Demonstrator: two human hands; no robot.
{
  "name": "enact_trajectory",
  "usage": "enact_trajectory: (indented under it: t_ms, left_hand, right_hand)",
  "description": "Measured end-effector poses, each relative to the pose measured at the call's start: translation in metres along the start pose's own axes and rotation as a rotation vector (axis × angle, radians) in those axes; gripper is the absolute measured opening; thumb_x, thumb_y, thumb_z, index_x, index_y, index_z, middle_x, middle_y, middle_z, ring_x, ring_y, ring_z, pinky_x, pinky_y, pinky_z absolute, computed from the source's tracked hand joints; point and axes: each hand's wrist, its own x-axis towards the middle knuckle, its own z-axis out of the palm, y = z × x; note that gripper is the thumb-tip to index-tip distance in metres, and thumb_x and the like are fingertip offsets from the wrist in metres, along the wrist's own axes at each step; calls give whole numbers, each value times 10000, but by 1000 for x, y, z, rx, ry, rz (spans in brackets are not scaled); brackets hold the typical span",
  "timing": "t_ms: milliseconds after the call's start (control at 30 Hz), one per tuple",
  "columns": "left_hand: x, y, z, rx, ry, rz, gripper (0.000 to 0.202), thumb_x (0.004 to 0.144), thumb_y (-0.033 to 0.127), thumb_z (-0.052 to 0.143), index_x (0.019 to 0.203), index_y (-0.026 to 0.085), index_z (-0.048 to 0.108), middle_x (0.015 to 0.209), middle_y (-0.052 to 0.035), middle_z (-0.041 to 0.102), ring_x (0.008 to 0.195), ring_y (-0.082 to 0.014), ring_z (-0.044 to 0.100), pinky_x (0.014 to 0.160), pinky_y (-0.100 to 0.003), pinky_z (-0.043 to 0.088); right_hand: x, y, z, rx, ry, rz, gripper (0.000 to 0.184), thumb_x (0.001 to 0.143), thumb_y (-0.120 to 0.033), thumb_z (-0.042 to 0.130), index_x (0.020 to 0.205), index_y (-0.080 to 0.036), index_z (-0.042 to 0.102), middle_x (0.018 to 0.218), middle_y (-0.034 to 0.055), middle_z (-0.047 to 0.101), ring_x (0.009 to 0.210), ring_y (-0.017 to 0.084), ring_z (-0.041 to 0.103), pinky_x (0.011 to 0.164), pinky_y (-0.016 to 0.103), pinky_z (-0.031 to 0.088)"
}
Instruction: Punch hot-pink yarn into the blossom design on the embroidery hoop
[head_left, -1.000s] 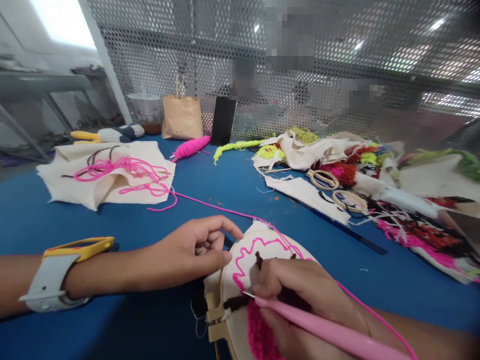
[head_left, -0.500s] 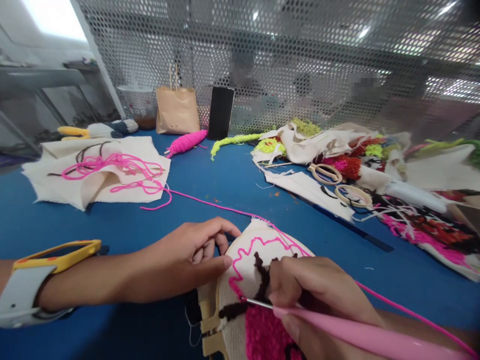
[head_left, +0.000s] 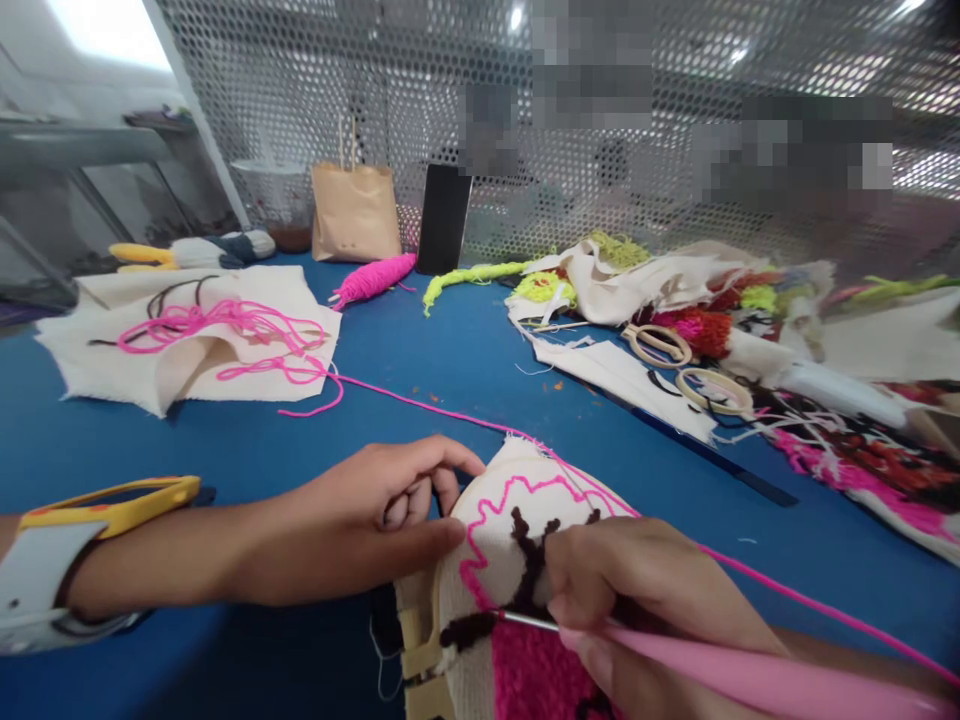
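Hoop (head_left: 480, 590) with stretched cloth, near table (head_left: 465, 360) edge, tilted up and pinched at its rim by left hand (head_left: 375, 515), apparently to steady it against needle pressure. Punch needle (head_left: 675, 665) clenched in right hand (head_left: 637, 600), tip at the cloth beside pink tufting. Pink yarn (head_left: 420, 405) trailing slack to far cloth (head_left: 187, 340), presumably for free feed.

Both forearms are bare, with no sleeves showing anywhere in the head view. The left hand (head_left: 375, 515) wears no ring or glove, and the right hand (head_left: 645, 600) is likewise bare. On the left wrist sits a wrist device (head_left: 82, 545): a wide white strap that wraps the wrist, carrying a flat dark screen set in a chunky yellow frame with an orange-red accent at one corner.
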Motion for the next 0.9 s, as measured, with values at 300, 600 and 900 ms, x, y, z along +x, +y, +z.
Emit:
enact_trajectory:
  t_ms: [300, 600, 900]
  left_hand:
    - [-1, -5, -2, -133, 6, -9, 389, 835, 357, 580, 1160, 151, 523, 745, 32, 486, 618, -95, 435, 526, -191, 362]
    - [-3, 0, -3, -165, -35, 26, 514, 779, 350, 654, 1230, 187, 471, 825, 28, 496, 684, -101, 453, 586, -183, 400]
    - [-8, 3, 2, 73, -17, 87, 571, 761, 319, 674, 1257, 274, 394, 1058, 8, 604, 936, -171, 557, 737, -219, 469]
  right_hand:
    - [13, -14, -10, -71, -312, 55, 153, 841, -200, 492, 711, -210, 412, 648, -43, 478, 552, 90, 418, 515, 194, 352]
    - [11, 13, 9, 16, -140, -239, 131, 787, -116, 536, 780, -213, 449, 698, -59, 495, 580, 66, 457, 539, 159, 379]
    - [7, -8, -5, 174, -91, 221, 181, 776, -207, 524, 640, -210, 404, 594, -73, 417, 523, 85, 341, 480, 203, 273]
